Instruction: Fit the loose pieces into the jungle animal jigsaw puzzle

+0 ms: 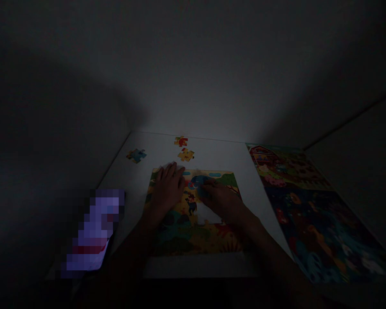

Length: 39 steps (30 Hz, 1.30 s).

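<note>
Hands flat, fingers spread: left hand [167, 185] and right hand [219, 198] press on colourful cardboard jigsaw puzzle [193, 227], gripping nothing; white table [212, 152], dim room.

Dim head view: the left hand [167, 185] lay flat on the jigsaw puzzle [193, 231]; the right hand [223, 198] pressed a blue piece [199, 182]. Three loose pieces [185, 154] lay beyond.
</note>
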Motion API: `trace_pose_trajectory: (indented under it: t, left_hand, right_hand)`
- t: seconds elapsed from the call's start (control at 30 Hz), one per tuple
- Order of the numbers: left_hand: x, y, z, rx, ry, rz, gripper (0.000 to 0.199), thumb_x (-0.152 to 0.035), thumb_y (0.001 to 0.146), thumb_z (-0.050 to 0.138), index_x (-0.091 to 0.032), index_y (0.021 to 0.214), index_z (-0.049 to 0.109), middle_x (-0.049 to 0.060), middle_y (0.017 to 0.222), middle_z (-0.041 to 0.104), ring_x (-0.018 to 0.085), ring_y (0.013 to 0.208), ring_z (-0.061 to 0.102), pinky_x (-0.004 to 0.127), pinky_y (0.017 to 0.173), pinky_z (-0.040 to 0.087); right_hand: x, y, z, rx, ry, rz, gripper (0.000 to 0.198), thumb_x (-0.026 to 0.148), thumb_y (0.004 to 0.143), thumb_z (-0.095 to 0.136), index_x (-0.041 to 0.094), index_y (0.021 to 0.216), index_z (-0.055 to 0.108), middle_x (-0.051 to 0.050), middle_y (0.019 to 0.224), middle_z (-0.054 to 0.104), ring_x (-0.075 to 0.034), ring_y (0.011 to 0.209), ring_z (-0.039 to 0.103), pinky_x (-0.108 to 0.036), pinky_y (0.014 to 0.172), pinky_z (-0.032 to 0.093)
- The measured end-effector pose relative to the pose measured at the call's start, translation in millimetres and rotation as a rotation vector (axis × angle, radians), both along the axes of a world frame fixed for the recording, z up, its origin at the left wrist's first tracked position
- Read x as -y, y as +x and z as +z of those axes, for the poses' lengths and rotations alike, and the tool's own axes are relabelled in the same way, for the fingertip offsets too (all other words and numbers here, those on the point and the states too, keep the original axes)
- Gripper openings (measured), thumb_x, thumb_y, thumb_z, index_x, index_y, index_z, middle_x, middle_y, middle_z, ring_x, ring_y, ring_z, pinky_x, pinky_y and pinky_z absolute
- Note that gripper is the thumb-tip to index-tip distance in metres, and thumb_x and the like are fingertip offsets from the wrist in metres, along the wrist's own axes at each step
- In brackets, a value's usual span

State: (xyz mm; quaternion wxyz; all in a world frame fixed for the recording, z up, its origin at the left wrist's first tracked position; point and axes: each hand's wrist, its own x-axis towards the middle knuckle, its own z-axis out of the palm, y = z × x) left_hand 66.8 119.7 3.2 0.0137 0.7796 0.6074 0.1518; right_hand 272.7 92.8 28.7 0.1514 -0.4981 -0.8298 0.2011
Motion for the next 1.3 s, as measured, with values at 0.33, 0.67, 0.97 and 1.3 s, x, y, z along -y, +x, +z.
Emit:
trace_pose_trajectory:
  t: [0.33,0.67,0.97,1.3]
  left_hand:
    - [1,1,5.0,0.001,-0.028,-0.006,0.044,-0.037,0.099,0.045,-0.02,0.138,0.055,0.014,0.153,0.043,0.028,0.144,0.036,0.051,0.12,0.023]
    - [4,0,-0.5,0.026,0.005,-0.023,0.044,-0.033,0.098,0.045,-0.015,0.137,0.055,0.016,0.15,0.047,0.03,0.142,0.039,0.052,0.12,0.025]
    - [-7,-7,-27.6,0.038,0.014,-0.028,0.042,-0.028,0.095,0.053,-0.023,0.137,0.055,0.009,0.149,0.05,0.027,0.14,0.043,0.044,0.117,0.034]
    - [-12,-4,-25.2,0.092,0.052,0.004,0.038,-0.025,0.095,0.046,-0.022,0.13,0.062,0.01,0.148,0.051,0.028,0.139,0.044,0.05,0.118,0.028]
  right_hand:
    - [-15,15,-4,-0.068,-0.109,-0.004,0.032,0.026,0.084,0.071,0.026,0.116,0.068,-0.008,0.117,0.061,-0.024,0.103,0.062,-0.039,0.088,0.052]
    - [-52,-52,26,-0.221,-0.022,0.115,0.022,0.022,0.091,0.059,0.021,0.11,0.07,-0.008,0.105,0.066,-0.02,0.096,0.063,-0.036,0.089,0.049]
    - [-105,-213,21,0.093,-0.049,-0.122,0.057,0.05,0.091,0.059,0.008,0.129,0.057,-0.023,0.132,0.056,-0.033,0.12,0.055,-0.042,0.097,0.045]
    - [-100,-247,24,0.091,-0.077,-0.295,0.035,0.039,0.093,0.058,0.015,0.118,0.06,-0.018,0.132,0.057,-0.029,0.12,0.051,-0.042,0.097,0.043]
